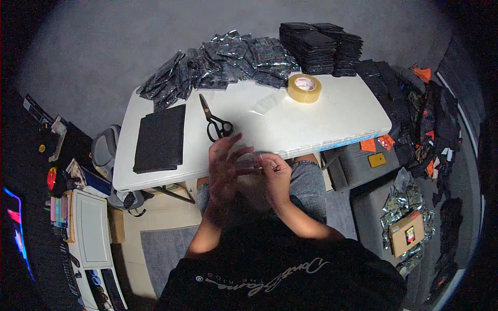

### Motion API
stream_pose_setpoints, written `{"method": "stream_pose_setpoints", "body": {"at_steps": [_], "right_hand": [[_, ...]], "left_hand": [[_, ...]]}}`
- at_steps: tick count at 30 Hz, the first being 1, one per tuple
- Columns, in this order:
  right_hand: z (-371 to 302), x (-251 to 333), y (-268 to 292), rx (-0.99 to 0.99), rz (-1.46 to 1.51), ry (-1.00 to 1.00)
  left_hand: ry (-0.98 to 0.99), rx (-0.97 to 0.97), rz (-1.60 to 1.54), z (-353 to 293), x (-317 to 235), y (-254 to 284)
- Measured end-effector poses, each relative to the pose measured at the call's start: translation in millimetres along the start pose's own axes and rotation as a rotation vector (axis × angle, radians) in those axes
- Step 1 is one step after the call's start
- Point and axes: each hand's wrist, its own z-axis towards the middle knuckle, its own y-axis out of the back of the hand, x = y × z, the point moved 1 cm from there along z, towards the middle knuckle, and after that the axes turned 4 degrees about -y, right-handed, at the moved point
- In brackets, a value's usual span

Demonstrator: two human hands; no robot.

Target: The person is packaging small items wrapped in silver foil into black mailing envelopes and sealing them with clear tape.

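Note:
Both my hands are raised over my lap at the near edge of the white table. My left hand is open, its fingers spread and slightly blurred, below the black-handled scissors. Close to its fingers, my right hand is closed in a pinch. Whatever it may hold is too faint to make out. Flat black folded pieces lie in a stack at the table's left. A roll of clear tape sits near the far edge, with thin clear strips beside it.
Black items in shiny clear bags are heaped along the far edge. Tall black stacks stand at its right. On the grey sofa to the right are dark clothes, a yellow phone and a cardboard box. A white cabinet stands left.

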Motion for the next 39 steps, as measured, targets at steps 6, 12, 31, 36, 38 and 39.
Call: {"method": "stream_pose_setpoints", "body": {"at_steps": [6, 12, 31, 36, 38, 39], "right_hand": [[-21.2, -35.7, 15.1, -0.042, -0.092, 0.003], [-11.5, -73.6, 26.6, -0.063, -0.043, -0.069], [8.8, -87.7, 30.5, -0.168, -0.282, -0.094], [8.5, -114.1, 64.7, -0.268, -0.505, -0.175], [2.7, -107.0, 63.9, -0.192, -0.556, -0.192], [-1.4, -100.9, 61.8, -0.062, -0.627, -0.052]], "left_hand": [[-0.1, -0.143, 0.429, 32.6, -8.8, 38.5], [-0.16, -0.111, 0.389, 59.2, 10.1, 92.5], [-0.19, -0.033, 0.266, 42.7, 9.8, 92.3], [0.084, -0.092, 0.189, 20.0, -1.2, 58.5], [0.09, -0.099, 0.131, 10.1, -7.6, 49.5], [0.11, -0.105, 0.067, 8.5, -9.1, 46.7]]}}
